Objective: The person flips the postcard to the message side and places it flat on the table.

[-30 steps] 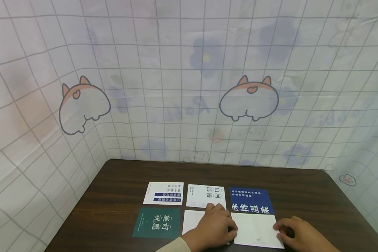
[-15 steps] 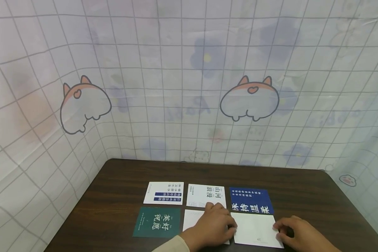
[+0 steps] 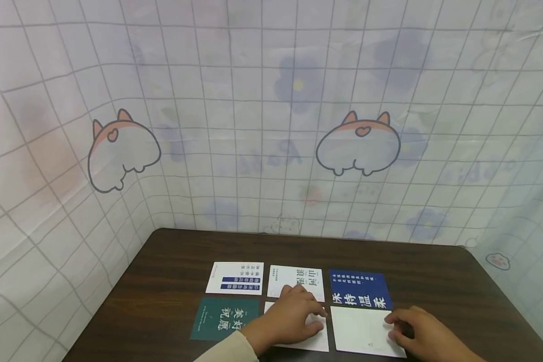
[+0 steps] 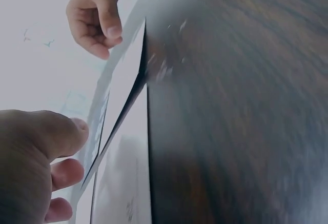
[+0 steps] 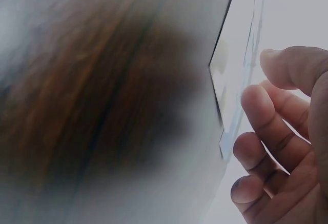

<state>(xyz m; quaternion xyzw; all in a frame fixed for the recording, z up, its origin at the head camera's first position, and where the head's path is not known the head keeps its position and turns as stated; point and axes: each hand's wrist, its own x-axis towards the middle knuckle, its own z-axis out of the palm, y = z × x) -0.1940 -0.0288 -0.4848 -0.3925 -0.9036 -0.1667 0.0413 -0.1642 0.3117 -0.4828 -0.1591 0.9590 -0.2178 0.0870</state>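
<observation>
My left hand (image 3: 287,318) hovers over the front middle white card (image 3: 315,341) and hides much of it, its fingers loosely bent and holding nothing. To its right lies a mostly blank white card (image 3: 359,329) with a tiny mark near its lower edge. At that card's right edge is my right hand (image 3: 427,334), thumb and index finger apart. In the right wrist view the right hand's fingers (image 5: 259,103) are loosely curved beside the card's corner (image 5: 221,75) with nothing between them. Behind the left fingers is a white card with dark lettering (image 3: 314,281).
A blue lettered card (image 3: 361,289) lies behind the blank one. On the left are a green card (image 3: 208,322) and a white card with blue bands (image 3: 226,274). All lie on a dark wooden table (image 3: 131,311), with a grid-patterned curtain (image 3: 244,125) behind it.
My left hand has come off the left edge of the front right card and shifted left over the middle one. My right hand has moved slightly left and up.
</observation>
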